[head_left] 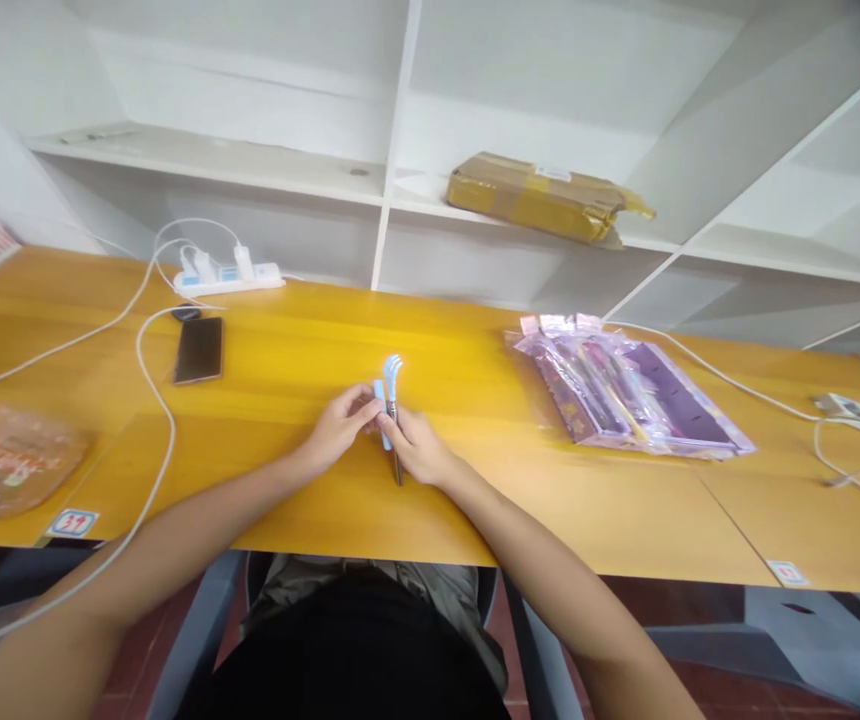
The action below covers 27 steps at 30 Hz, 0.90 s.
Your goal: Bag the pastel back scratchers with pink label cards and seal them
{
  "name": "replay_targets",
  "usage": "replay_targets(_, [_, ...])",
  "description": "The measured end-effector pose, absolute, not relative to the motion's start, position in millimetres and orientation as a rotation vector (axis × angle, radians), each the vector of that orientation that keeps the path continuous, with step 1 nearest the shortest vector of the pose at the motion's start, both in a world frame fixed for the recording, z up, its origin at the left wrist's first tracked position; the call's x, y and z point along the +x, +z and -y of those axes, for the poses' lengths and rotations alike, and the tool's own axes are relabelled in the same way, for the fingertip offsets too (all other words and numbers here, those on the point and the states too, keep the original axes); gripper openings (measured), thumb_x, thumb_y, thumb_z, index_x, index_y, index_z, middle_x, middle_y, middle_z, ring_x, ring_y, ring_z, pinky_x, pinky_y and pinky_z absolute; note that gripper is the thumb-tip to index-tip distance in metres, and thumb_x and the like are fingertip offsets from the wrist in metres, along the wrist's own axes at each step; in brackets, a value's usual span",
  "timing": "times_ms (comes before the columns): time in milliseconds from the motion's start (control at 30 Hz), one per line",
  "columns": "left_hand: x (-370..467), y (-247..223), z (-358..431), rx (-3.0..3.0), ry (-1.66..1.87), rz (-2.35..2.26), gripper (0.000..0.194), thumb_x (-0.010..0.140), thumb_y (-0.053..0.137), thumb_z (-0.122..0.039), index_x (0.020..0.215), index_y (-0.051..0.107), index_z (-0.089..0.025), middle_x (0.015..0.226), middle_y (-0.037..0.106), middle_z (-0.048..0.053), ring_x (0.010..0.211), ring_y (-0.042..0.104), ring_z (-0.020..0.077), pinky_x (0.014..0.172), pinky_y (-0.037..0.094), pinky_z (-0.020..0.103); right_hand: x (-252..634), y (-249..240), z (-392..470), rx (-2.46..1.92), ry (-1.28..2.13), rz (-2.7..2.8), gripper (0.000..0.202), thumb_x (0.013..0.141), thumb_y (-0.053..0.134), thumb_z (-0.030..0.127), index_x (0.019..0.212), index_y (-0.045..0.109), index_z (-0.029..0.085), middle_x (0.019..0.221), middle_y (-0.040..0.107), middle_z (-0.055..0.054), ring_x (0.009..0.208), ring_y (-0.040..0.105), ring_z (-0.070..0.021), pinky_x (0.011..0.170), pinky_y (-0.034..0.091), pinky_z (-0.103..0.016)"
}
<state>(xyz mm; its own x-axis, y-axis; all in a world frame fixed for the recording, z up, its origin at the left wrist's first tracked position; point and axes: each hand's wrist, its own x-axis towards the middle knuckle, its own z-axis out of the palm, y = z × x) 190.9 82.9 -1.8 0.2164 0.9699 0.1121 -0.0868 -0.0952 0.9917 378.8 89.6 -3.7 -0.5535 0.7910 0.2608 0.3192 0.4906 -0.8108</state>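
Observation:
Over the middle of the desk my two hands meet. My left hand (340, 425) pinches a short, slim light-blue stick (379, 391) between its fingertips. My right hand (424, 450) is closed on a slender brush-like tool (392, 372) with a curved blue-and-white head, a silvery collar and a dark handle that points down toward me. The blue stick and the tool stand side by side, close together. From this view I cannot tell whether they touch, and my fingers cover part of both.
A purple tray (700, 405) with several plastic-wrapped items lies to the right. A phone (199, 350), a white power strip (227, 280) with cables, and an orange plastic package (10, 455) are on the left. A taped carton (535, 195) rests on the shelf above.

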Motion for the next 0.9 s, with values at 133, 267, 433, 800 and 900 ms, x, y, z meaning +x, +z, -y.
replay_targets(133, [187.8,3.2,-83.8,1.289,1.201,-0.942,0.032,0.094,0.071,-0.051,0.094,0.064,-0.02,0.09,0.067,0.001,0.083,0.064,0.0158,0.078,0.053,0.029,379.6,-1.1,-90.5,-0.914,0.973,2.061,0.045,0.112,0.042,0.059,0.099,0.065,0.023,0.087,0.071,-0.004,0.077,0.066,-0.0205,0.079,0.052,-0.034])
replay_targets(267, [185.4,6.1,-84.8,1.239,1.124,-0.937,0.032,0.1,0.059,-0.051,0.092,0.061,-0.02,0.081,0.067,0.001,0.073,0.065,0.0159,0.071,0.053,0.029,387.7,2.7,-102.2,-1.014,1.058,1.698,0.055,0.103,0.052,0.073,0.081,0.062,0.023,0.067,0.055,0.001,0.061,0.053,-0.0159,0.06,0.046,-0.029])
replay_targets(433, [188.5,9.7,-80.6,1.331,0.982,-0.959,0.034,0.099,0.063,-0.055,0.103,0.062,-0.021,0.073,0.06,-0.003,0.056,0.054,0.0112,0.055,0.039,0.025,401.1,7.8,-124.3,-0.981,1.128,1.128,0.05,0.097,0.061,0.071,0.079,0.058,0.024,0.06,0.039,0.006,0.048,0.033,-0.0109,0.044,0.026,-0.026])
replay_targets(800, [188.8,8.6,-77.5,1.341,0.918,-0.936,0.035,0.099,0.064,-0.054,0.116,0.064,-0.024,0.069,0.056,-0.005,0.05,0.031,0.0093,0.051,0.025,0.026,405.5,5.4,-133.4,-0.943,1.134,1.05,0.045,0.095,0.058,0.069,0.083,0.053,0.026,0.056,0.038,0.007,0.046,0.03,-0.0115,0.045,0.025,-0.027])
replay_targets(900, [186.7,6.1,-78.7,1.451,0.939,-0.957,0.036,0.101,0.062,-0.051,0.125,0.065,-0.024,0.07,0.058,-0.005,0.054,0.039,0.0113,0.056,0.033,0.027,406.2,5.1,-131.7,-0.972,1.055,1.109,0.048,0.099,0.055,0.071,0.082,0.053,0.026,0.056,0.039,0.007,0.047,0.034,-0.0125,0.046,0.028,-0.027])
